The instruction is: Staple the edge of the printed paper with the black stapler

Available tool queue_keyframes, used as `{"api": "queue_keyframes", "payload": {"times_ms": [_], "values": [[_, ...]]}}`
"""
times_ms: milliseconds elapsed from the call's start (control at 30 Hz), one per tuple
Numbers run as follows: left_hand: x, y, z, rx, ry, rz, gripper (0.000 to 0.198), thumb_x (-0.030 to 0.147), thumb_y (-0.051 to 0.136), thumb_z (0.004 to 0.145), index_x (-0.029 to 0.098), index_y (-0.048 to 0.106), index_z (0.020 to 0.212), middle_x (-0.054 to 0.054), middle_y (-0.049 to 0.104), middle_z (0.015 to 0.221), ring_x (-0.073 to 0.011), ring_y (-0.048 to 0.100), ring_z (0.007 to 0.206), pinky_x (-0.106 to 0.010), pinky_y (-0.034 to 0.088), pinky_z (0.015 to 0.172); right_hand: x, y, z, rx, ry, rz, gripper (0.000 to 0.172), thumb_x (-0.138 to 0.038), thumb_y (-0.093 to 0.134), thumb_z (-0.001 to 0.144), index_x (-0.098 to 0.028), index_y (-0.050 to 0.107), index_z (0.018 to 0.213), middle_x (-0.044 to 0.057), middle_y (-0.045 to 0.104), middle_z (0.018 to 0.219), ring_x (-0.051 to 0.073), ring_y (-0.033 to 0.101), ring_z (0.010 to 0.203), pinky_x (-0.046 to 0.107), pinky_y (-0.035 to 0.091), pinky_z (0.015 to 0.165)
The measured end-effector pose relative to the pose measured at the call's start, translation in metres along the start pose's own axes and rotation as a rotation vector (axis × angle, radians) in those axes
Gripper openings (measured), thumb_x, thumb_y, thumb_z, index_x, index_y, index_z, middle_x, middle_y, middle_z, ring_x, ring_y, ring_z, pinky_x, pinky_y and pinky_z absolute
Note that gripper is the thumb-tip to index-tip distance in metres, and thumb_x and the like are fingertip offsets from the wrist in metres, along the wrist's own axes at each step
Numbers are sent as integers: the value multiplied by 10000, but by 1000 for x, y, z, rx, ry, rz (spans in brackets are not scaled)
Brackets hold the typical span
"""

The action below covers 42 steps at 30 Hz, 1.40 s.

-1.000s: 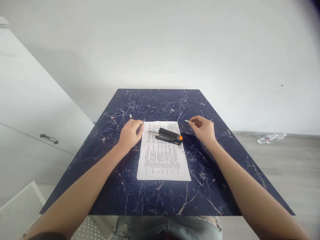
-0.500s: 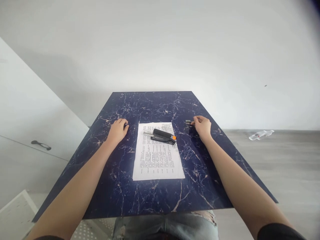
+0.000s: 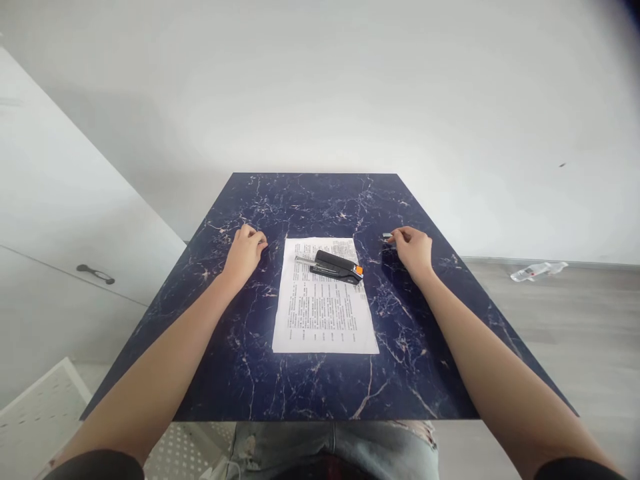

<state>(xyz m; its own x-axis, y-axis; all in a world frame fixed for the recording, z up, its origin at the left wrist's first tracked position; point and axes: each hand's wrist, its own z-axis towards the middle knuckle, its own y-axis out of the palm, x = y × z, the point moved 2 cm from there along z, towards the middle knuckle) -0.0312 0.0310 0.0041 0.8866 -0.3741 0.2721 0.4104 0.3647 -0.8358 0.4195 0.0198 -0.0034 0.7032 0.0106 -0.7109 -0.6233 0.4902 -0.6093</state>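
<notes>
A printed paper sheet (image 3: 324,303) lies in the middle of the dark blue marble table (image 3: 320,387). A black stapler (image 3: 336,265) with an orange tip rests across the sheet's top. My right hand (image 3: 414,251) is to the right of the sheet, its fingers pinched on a small silver staple strip (image 3: 387,236) at the table surface. Left of the sheet, my left hand (image 3: 245,251) rests on the table with its fingers curled under. Whatever lies beneath those fingers is hidden.
A white cabinet with a dark handle (image 3: 95,274) stands to the left of the table. A white perforated panel (image 3: 35,420) lies low at the left. A clear plastic bottle (image 3: 537,271) lies on the grey floor to the right. A white wall is behind.
My left hand moved from the sheet's top left corner out to the left, over a small silver piece that no longer shows. My right hand lowered the staple strip to the table.
</notes>
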Motion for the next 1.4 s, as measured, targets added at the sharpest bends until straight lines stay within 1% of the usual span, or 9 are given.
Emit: {"api": "queue_keyframes", "payload": {"times_ms": [233,333,433,533,633,800,933,1133,1400], "values": [[52,-10,-14,54,-25,-486,177,269,550,1056,204,713,1080,-1,716,792,-134,626,610,-287,514,678,-47,15,-35,-175,-393,-21,260,-353,557,969,-204,760,906,48,768,759,193,640,615,323,464,677],[71,-6,-20,88,88,-504,206,269,573,1055,209,765,1099,-21,709,813,-146,644,695,-292,515,701,-63,20,-49,-237,-458,23,267,-345,544,996,-209,755,906,42,748,746,191,626,616,332,469,663],[80,-3,-22,91,208,-492,231,260,579,1056,229,781,1164,-52,718,925,-174,672,839,-327,544,767,-77,20,-60,-288,-524,142,289,-393,528,1041,-217,755,1017,75,781,945,239,691,847,387,525,819],[82,1,-23,82,263,-474,237,251,612,1040,253,779,1209,-67,737,1014,-197,686,937,-368,573,825,-87,23,-72,-500,-616,226,362,-487,589,1030,-227,698,1258,103,751,1237,288,679,1126,451,521,977],[82,5,-25,60,285,-453,225,235,677,1003,261,788,1198,-66,789,1085,-217,719,987,-424,588,904,-91,28,-81,-631,-628,191,487,-501,684,974,-228,627,1373,112,731,1273,287,700,1090,435,554,919],[79,12,-25,19,285,-431,212,252,734,963,263,806,1162,-58,826,1064,-243,762,978,-450,617,900,-92,32,-84,-620,-620,170,332,-421,606,1027,-220,653,1286,82,757,1146,234,715,950,376,552,816],[82,13,-24,-65,353,-431,157,253,708,980,268,826,1083,-43,831,1034,-238,763,963,-438,623,882,-91,32,-82,-621,-607,178,332,-426,616,1021,-225,657,1282,79,758,1165,235,717,966,368,549,814],[82,11,-24,25,352,-444,158,271,710,985,261,823,1095,-44,831,1040,-221,754,926,-414,622,848,-90,34,-83,-634,-596,186,317,-411,609,1024,-226,660,1277,79,757,1170,241,719,991,377,548,843],[83,20,-19,-79,453,-460,169,262,676,1002,282,833,1063,-48,813,1009,-225,715,951,-419,597,863,-88,35,-82,-640,-607,167,350,-416,584,1032,-216,650,1311,101,749,1183,252,712,997,399,550,863]]}}
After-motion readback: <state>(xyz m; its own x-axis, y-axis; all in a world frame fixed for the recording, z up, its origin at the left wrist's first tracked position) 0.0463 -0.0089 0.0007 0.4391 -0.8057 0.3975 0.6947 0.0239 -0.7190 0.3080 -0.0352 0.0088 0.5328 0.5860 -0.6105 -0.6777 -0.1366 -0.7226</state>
